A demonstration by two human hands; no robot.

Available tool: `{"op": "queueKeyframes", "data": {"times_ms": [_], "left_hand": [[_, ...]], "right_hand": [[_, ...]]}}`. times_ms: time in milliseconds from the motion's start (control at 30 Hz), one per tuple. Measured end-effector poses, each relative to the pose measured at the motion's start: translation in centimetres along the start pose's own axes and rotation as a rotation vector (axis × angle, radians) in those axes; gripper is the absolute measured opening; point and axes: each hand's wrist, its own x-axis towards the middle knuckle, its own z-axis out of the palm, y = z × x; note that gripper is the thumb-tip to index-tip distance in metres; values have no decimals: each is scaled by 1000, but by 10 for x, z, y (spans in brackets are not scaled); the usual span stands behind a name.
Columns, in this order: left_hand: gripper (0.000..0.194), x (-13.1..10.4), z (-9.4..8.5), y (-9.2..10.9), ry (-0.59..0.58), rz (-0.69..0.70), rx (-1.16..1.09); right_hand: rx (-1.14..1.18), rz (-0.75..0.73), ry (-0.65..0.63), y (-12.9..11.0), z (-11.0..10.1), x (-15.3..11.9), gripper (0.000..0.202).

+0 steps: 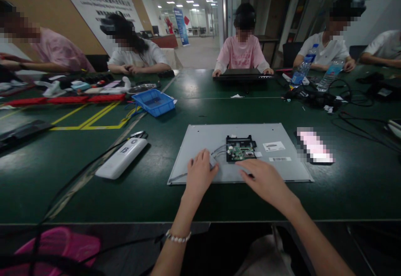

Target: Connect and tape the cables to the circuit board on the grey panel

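Note:
A flat grey metal panel (203,136) lies on the green table. Near its middle sits a black frame with a green circuit board (241,149), and grey cables (219,149) run from its left side. My left hand (201,171) rests on the panel left of the board, its fingers bent over the cables and a small grey piece; the grip is partly hidden. Over the panel's front part, my right hand (263,177) reaches in from the right, fingertips at the board's lower edge. Its thumb is apart from the fingers, and no object shows in it.
A white power bank (122,158) with a cable lies left of the panel, a phone (315,146) right of it. Beyond are a blue basket (155,102), bottles (303,67) and black cables. Several people sit across the table (200,108). A pink bin (59,246) stands below left.

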Motion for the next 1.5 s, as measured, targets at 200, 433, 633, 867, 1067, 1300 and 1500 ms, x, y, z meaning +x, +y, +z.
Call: {"op": "queueKeyframes", "data": {"times_ms": [200, 433, 633, 867, 1067, 1300, 1500], "left_hand": [[38, 1, 1, -1, 90, -22, -16], [27, -1, -11, 4, 183, 82, -137], [27, -12, -22, 12, -7, 193, -49], [16, -11, -22, 18, -55, 209, 93], [23, 0, -30, 14, -1, 212, 142], [23, 18, -35, 0, 65, 124, 146], [23, 17, -19, -12, 37, 78, 108]], "right_hand": [[-17, 240, -54, 86, -31, 10, 28], [44, 261, -223, 119, -26, 29, 28], [73, 245, -204, 119, -18, 33, 20], [313, 352, -152, 124, -11, 26, 15], [226, 470, 41, 140, -22, 15, 17], [-25, 520, 105, 150, -25, 9, 21], [-62, 359, 178, 125, -22, 29, 22]]}}
